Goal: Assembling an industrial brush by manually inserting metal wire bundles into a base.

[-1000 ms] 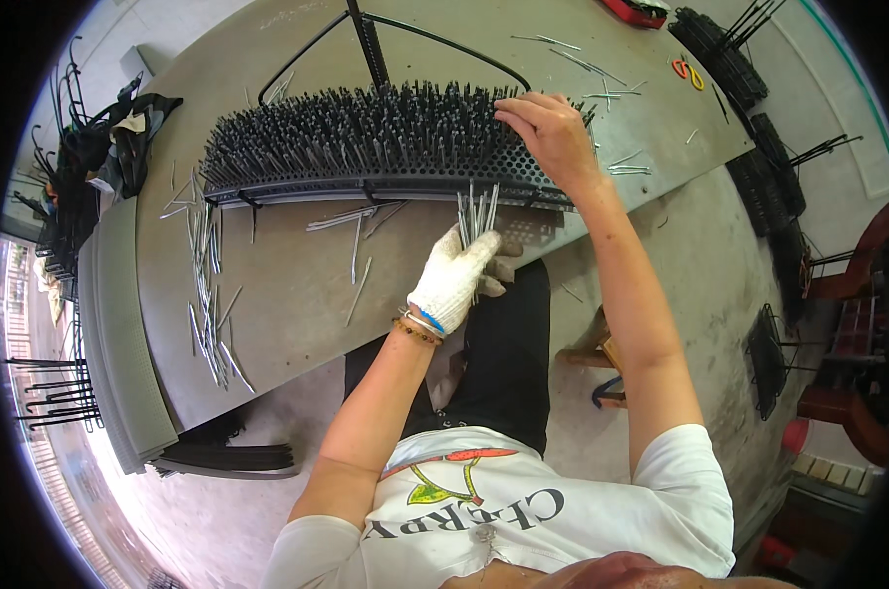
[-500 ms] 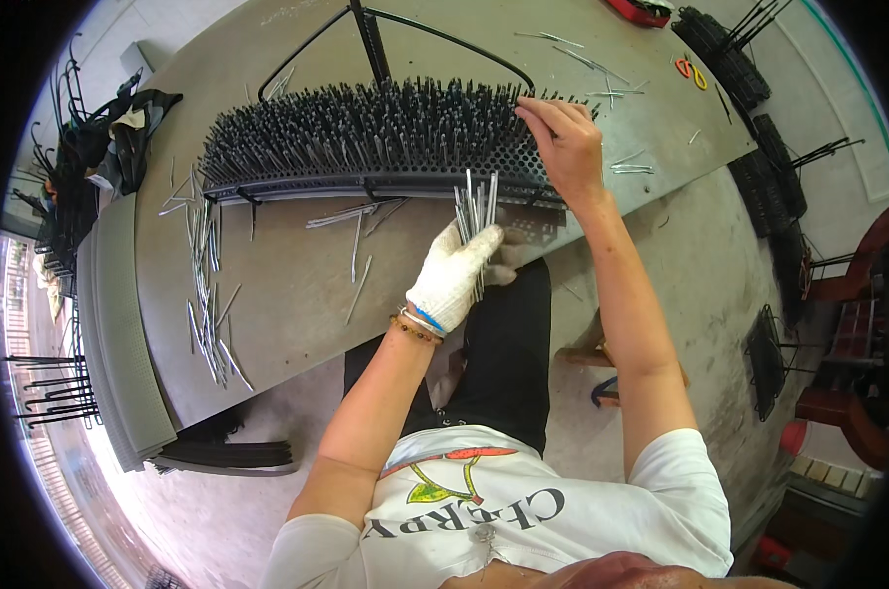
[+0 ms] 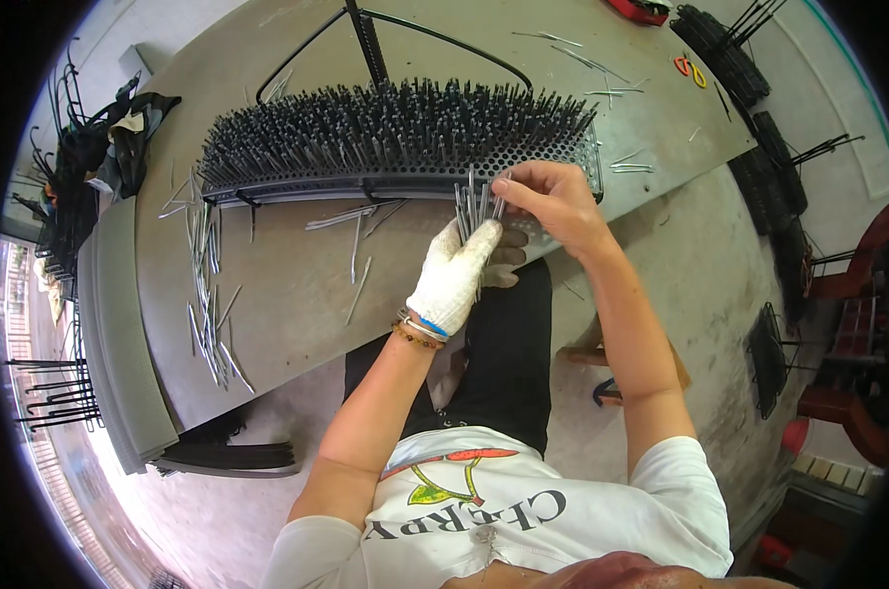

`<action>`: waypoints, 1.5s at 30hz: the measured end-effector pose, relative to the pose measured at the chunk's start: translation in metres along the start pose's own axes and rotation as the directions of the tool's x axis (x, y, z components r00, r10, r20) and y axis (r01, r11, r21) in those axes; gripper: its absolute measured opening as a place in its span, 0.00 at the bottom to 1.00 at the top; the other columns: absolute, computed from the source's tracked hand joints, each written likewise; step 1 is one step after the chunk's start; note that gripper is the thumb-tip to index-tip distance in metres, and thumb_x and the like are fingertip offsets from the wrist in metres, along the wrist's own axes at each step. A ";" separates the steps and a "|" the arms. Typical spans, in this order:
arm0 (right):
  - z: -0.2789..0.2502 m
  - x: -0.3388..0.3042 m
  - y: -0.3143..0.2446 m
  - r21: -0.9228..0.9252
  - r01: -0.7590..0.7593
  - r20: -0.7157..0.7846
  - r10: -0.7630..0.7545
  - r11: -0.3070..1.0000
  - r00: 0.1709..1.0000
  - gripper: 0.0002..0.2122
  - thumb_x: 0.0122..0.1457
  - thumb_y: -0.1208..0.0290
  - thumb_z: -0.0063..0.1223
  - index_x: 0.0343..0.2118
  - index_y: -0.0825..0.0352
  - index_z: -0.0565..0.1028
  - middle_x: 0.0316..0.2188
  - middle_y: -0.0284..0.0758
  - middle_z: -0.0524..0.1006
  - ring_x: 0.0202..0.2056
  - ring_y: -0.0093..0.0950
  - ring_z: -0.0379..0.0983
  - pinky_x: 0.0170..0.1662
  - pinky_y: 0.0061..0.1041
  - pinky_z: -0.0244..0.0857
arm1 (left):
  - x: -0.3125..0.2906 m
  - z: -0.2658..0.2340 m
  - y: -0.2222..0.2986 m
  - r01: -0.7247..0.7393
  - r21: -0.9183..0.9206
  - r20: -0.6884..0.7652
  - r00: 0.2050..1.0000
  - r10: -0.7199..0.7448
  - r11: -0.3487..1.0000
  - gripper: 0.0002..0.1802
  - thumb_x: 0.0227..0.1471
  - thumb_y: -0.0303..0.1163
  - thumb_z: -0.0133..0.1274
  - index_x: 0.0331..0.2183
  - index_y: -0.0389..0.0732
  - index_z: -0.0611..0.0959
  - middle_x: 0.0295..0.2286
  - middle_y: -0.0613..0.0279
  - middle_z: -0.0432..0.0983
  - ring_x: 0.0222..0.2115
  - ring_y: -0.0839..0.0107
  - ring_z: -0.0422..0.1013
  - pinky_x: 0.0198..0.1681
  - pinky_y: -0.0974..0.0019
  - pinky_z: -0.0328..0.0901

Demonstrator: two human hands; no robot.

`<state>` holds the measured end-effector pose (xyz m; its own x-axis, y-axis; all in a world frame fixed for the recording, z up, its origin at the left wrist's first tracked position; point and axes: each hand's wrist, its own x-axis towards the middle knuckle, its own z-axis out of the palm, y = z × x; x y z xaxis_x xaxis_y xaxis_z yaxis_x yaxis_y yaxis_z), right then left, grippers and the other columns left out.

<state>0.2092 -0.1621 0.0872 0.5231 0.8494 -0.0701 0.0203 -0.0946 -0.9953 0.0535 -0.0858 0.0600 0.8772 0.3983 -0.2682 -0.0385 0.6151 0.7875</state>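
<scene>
In a white knit glove, my left hand (image 3: pixel 454 270) is closed around a bundle of thin metal rods (image 3: pixel 476 204) standing upright above the fist. My bare right hand (image 3: pixel 550 201) reaches to that bundle, thumb and forefinger pinched on the top of a rod at its right side. Just beyond both hands lies a long black perforated rack (image 3: pixel 297 183), its holes packed with upright dark rods (image 3: pixel 366 128). Bare holes show along its near right part. A black bent frame (image 3: pixel 444 27) rises at the rack's far side.
Loose rods (image 3: pixel 207 294) are strewn on the grey table (image 3: pixel 297 285), with others (image 3: pixel 611 79) at the far right near orange-and-yellow scissors (image 3: pixel 690 71). Black racks (image 3: pixel 724 59) stand beyond the right edge. A stack of grey panels (image 3: pixel 120 334) leans at the left edge. Below is a stool (image 3: pixel 587 358).
My right hand has come back from the rack's right end, down and toward me, to the rods in my left hand. The left hand has barely moved.
</scene>
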 end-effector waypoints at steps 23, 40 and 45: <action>-0.023 0.050 0.002 -0.457 0.390 -0.381 -0.572 0.799 0.726 0.07 0.58 0.74 0.57 0.36 0.72 0.78 0.29 0.31 0.80 0.30 0.15 0.73 0.36 0.15 0.67 | -0.001 -0.004 -0.006 0.204 0.147 -0.102 0.976 -0.190 0.968 0.12 0.59 0.37 0.50 0.40 0.41 0.71 0.31 0.58 0.76 0.17 0.82 0.63 0.15 0.80 0.56; -0.013 0.050 0.011 -0.774 0.455 -0.109 -0.801 0.440 0.589 0.09 0.51 0.75 0.61 0.37 0.66 0.79 0.28 0.37 0.79 0.28 0.28 0.75 0.33 0.23 0.67 | 0.000 -0.008 -0.007 0.110 0.251 -0.035 0.994 -0.105 0.962 0.13 0.57 0.39 0.50 0.39 0.42 0.72 0.23 0.71 0.71 0.20 0.85 0.63 0.21 0.80 0.60; -0.013 0.056 0.007 -0.829 0.486 0.027 -0.848 0.277 0.529 0.09 0.52 0.75 0.59 0.38 0.65 0.79 0.30 0.34 0.76 0.30 0.32 0.72 0.36 0.28 0.65 | 0.002 -0.008 -0.011 0.071 0.206 -0.015 0.997 -0.069 0.976 0.14 0.58 0.39 0.49 0.40 0.40 0.72 0.26 0.68 0.73 0.20 0.85 0.63 0.21 0.80 0.60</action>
<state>0.2500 -0.1222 0.0768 0.2365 0.5435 0.8054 0.9662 -0.0440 -0.2540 0.0518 -0.0862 0.0464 0.8703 0.3650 -0.3306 0.1233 0.4884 0.8638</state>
